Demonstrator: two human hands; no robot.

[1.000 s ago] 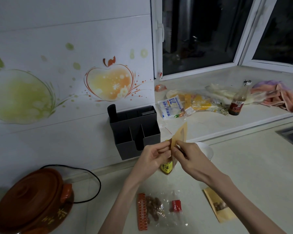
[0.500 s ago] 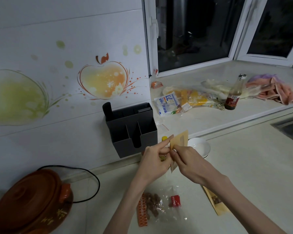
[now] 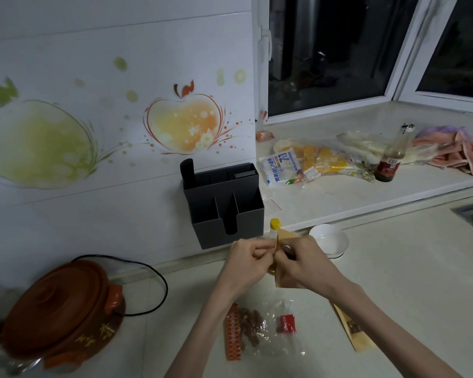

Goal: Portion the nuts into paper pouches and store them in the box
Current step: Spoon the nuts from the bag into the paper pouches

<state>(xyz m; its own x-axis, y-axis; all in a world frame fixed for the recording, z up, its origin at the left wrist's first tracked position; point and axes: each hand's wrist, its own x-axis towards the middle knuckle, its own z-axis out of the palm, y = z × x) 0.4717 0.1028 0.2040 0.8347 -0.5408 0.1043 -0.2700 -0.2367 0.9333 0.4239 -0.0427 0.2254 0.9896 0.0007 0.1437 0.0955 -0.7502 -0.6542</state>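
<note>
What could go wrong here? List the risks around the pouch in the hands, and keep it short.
1. Both hands, left and right, pinch the paper pouch at its top edge; pulling unevenly might tear it.
2. The yellow-capped bottle stands right behind the pouch and the white bowl beside it; a careless move could knock either.
3. The nut bag lies under the forearms; a lowered arm might scatter nuts.

Matt paper pouch (image 3: 284, 235), glossy tiles (image 3: 93, 50)
</note>
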